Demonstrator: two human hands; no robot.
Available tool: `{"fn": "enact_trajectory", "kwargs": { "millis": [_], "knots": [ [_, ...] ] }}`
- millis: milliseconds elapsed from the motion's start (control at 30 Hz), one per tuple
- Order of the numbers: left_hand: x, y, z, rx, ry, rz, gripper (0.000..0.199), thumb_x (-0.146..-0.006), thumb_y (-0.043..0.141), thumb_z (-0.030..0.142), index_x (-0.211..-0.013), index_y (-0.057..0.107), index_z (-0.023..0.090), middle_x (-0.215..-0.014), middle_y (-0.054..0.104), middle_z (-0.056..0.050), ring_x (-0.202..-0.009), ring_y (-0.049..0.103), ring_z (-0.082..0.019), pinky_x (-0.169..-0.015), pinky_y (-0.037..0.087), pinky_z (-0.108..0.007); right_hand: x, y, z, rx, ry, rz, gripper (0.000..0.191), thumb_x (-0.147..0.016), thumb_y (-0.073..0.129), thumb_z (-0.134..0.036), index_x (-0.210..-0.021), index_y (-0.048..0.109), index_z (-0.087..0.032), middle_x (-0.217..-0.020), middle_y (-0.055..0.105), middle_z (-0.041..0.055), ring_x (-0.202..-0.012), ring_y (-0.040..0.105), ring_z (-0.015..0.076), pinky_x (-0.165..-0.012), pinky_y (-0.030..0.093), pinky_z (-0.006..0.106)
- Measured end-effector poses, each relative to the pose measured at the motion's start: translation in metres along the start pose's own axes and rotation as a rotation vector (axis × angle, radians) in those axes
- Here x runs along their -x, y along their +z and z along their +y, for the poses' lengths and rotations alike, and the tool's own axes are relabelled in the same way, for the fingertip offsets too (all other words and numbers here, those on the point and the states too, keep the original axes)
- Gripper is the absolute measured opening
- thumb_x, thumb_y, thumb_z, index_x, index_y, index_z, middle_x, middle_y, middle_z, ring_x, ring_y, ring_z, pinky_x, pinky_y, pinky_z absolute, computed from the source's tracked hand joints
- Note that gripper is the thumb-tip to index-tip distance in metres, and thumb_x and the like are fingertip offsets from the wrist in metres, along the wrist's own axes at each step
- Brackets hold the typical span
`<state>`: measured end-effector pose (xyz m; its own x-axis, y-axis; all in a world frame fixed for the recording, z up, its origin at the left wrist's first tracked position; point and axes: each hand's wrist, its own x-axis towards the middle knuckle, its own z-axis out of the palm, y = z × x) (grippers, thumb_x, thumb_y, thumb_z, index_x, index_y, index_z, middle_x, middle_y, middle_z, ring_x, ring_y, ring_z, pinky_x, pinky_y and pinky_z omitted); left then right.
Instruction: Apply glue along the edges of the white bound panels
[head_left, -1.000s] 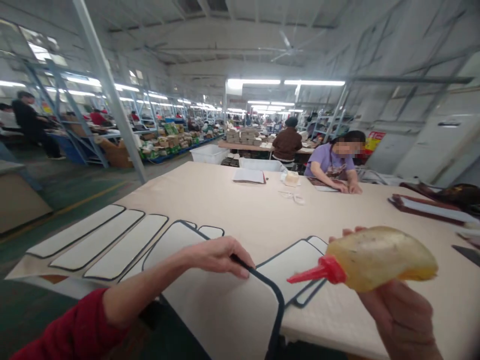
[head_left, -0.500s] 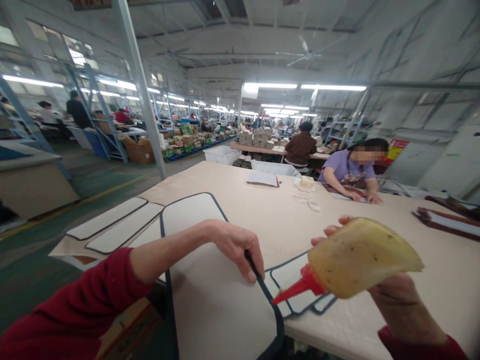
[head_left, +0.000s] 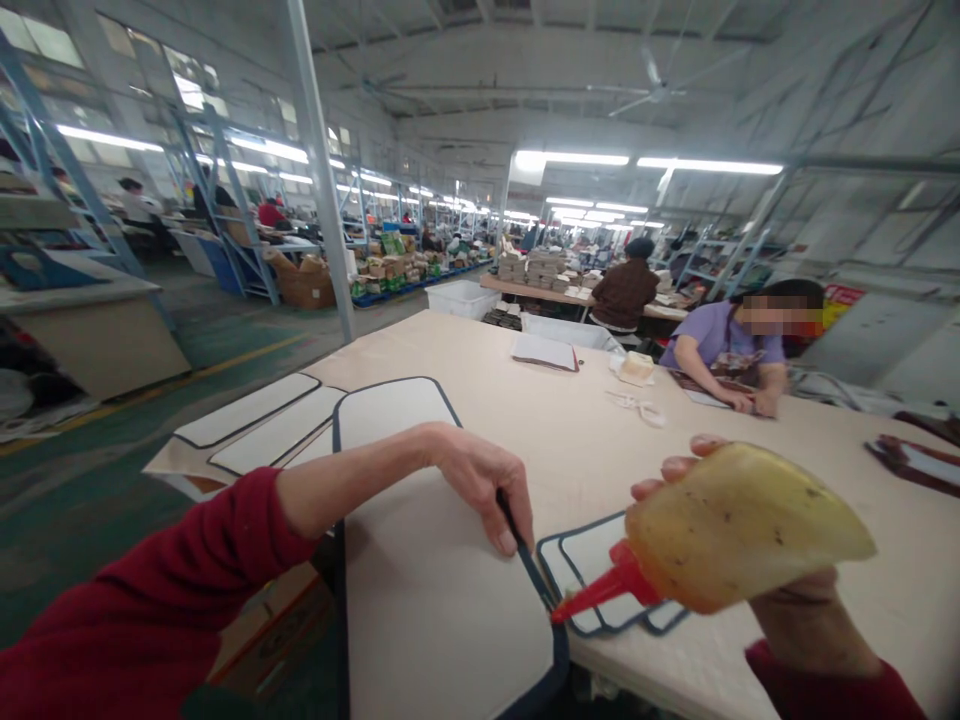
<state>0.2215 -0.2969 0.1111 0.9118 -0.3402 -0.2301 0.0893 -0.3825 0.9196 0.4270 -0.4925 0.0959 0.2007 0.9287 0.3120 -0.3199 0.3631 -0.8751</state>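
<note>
A large white panel with a dark rim lies in front of me, its near end sticking out past the table edge. My left hand pinches the panel's right rim between thumb and fingers. My right hand is wrapped round a yellowish glue bottle, tilted so its red nozzle points down to the left. The nozzle tip is at the dark rim, just below my left fingers. Part of my right palm is hidden behind the bottle.
Smaller dark-edged panels lie right of the large one, and more panels at the left table corner. Across the table, a co-worker in purple handles a flat piece. A white string lies nearer. A cardboard box stands below.
The view has turned slightly left, so the surroundings appear shifted right. The nozzle tip has moved a little down along the rim. Both hands keep their holds.
</note>
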Motion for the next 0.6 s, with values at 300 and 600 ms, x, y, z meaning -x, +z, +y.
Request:
{"fn": "enact_trajectory", "kwargs": {
  "millis": [300,600],
  "knots": [
    [0.008,-0.008,-0.006,0.009,-0.021,0.045,0.028,-0.076,0.081,0.028,-0.097,0.082,0.009,-0.087,0.079,-0.004,-0.085,0.070,-0.020,-0.076,0.053,-0.021,0.003,0.025,-0.010,0.040,0.092,0.178,0.053,-0.048,0.093,-0.061,-0.091,0.072,-0.039,-0.084,0.071,-0.0084,-0.083,0.071,0.0206,-0.078,0.060,0.035],
    [0.017,-0.018,-0.011,-0.018,0.001,0.180,0.037,-0.071,0.086,0.041,-0.094,0.083,0.012,-0.084,0.078,-0.004,-0.081,0.068,-0.019,-0.072,0.051,-0.021,0.000,0.013,-0.003,0.046,-0.027,0.335,0.047,-0.049,0.091,-0.063,-0.084,0.074,-0.036,-0.079,0.070,-0.0023,-0.076,0.072,0.0262,-0.070,0.063,0.044]
  ]
}}
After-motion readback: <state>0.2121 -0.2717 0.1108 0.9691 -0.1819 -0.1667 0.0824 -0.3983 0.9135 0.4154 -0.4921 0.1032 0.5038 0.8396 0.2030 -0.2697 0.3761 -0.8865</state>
